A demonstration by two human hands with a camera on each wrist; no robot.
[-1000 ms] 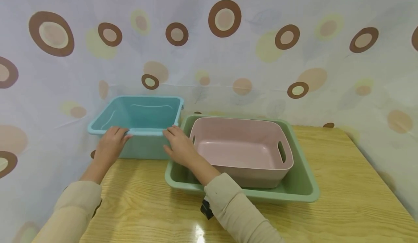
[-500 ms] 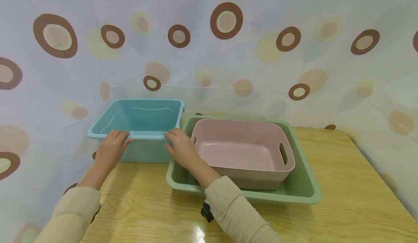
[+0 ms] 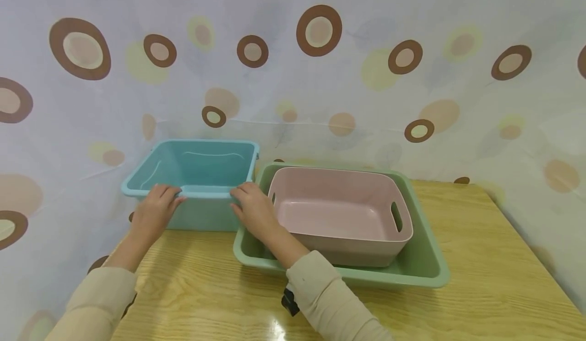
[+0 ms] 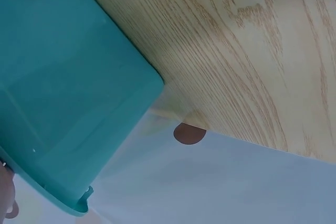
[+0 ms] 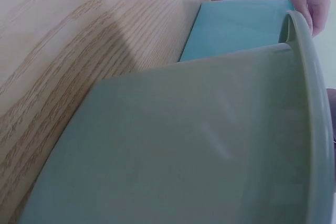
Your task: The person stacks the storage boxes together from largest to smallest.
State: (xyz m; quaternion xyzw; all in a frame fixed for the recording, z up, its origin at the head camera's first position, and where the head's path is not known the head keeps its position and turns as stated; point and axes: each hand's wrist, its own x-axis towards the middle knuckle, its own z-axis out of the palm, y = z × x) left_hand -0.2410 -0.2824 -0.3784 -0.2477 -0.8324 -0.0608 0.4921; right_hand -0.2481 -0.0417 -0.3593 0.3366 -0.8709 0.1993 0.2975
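Note:
A light blue rectangular plastic tub [image 3: 201,214] stands upright at the left back of the table, with nothing visible inside. My left hand [image 3: 153,214] grips its front rim near the left corner, fingers over the edge and thumb in front. On the same rim, close to the right corner, my right hand [image 3: 255,209] holds on in a similar way. The right forearm reaches across a green basin [image 3: 389,279], in which a smaller pink tub [image 3: 334,219] with handle holes sits. In the left wrist view the blue tub [image 4: 79,87] shows its outer wall, its base at the table.
The wood-grain table [image 3: 494,259] extends to the right of the green basin and in front of both containers. Behind it hangs a white curtain [image 3: 274,86] with brown and yellow circles, close to the blue tub's back and left side.
The head view has tilted slightly, so everything sits a little lower in it. Both hands keep their hold on the blue tub's front rim; the containers show no clear movement.

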